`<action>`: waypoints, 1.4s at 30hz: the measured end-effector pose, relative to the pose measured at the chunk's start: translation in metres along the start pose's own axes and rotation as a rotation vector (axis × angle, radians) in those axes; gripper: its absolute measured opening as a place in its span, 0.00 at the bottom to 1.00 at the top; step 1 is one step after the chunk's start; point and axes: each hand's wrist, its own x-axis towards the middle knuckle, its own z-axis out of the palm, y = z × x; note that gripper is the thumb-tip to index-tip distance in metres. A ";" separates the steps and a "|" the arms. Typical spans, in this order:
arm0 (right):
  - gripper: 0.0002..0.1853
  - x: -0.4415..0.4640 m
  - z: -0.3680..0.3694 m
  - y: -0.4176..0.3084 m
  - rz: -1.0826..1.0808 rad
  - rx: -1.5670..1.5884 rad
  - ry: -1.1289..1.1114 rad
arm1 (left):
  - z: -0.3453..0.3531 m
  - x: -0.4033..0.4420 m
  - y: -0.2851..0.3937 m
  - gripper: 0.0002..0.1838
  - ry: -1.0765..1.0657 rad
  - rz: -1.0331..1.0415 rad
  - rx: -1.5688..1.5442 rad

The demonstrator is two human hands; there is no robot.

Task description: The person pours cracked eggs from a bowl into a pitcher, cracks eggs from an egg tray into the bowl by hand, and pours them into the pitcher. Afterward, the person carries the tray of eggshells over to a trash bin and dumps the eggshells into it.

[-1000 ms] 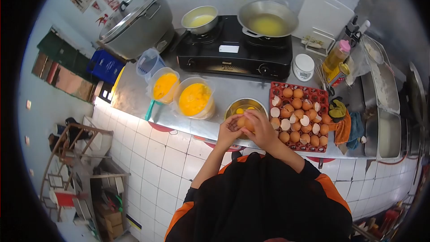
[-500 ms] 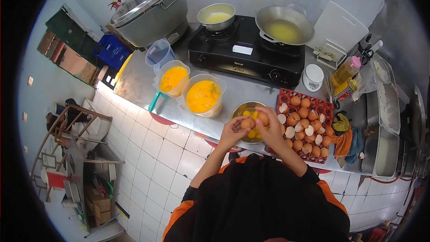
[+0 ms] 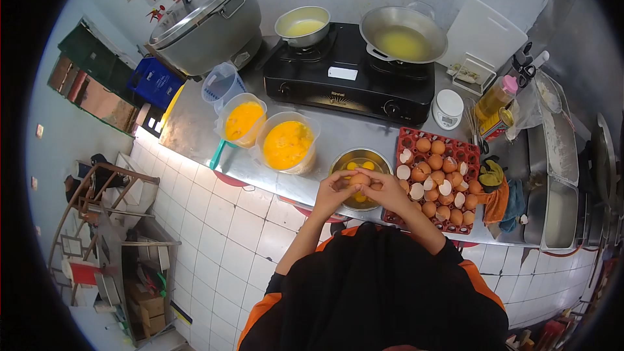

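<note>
Both hands meet over a steel bowl at the counter's front edge. My left hand and my right hand are closed around a brown egg, fingertips at its sides; whether it is one piece or two shell halves is hard to tell. Several yolks lie in the bowl beneath. Just right of the bowl, a red egg tray holds several brown eggs and broken shells. Left of it stand two clear jugs of yellow egg, a larger one and a smaller one.
A black gas stove carries a small pan and a wok. Far left stands a large pot, with an empty jug in front. A white scale, an oil bottle and cloths are on the right.
Half a second ago my hands were apart, with a brown egg or shell piece in each; now they are together around one brown shape. The view has shifted slightly.
</note>
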 end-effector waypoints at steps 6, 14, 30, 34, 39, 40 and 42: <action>0.27 0.006 -0.001 0.006 -0.126 -0.310 0.095 | 0.004 0.001 -0.004 0.22 0.076 0.135 0.327; 0.27 0.006 -0.003 -0.006 -0.014 -0.413 0.058 | 0.011 -0.003 0.016 0.19 0.118 0.252 0.531; 0.28 -0.001 -0.022 -0.031 -0.476 -0.889 0.205 | 0.004 0.005 0.075 0.18 -0.158 0.625 0.992; 0.27 -0.009 -0.024 -0.029 -0.303 -0.667 0.187 | 0.012 0.006 0.070 0.17 0.010 0.513 0.934; 0.28 -0.016 -0.048 -0.025 -0.396 -0.529 0.410 | 0.032 0.023 0.049 0.18 0.081 0.317 0.592; 0.28 -0.019 -0.057 -0.028 -0.375 -0.541 0.443 | 0.042 0.032 0.045 0.18 0.061 0.318 0.613; 0.28 -0.028 -0.073 -0.044 -0.277 -0.566 0.484 | 0.064 0.055 0.030 0.19 -0.034 0.287 0.573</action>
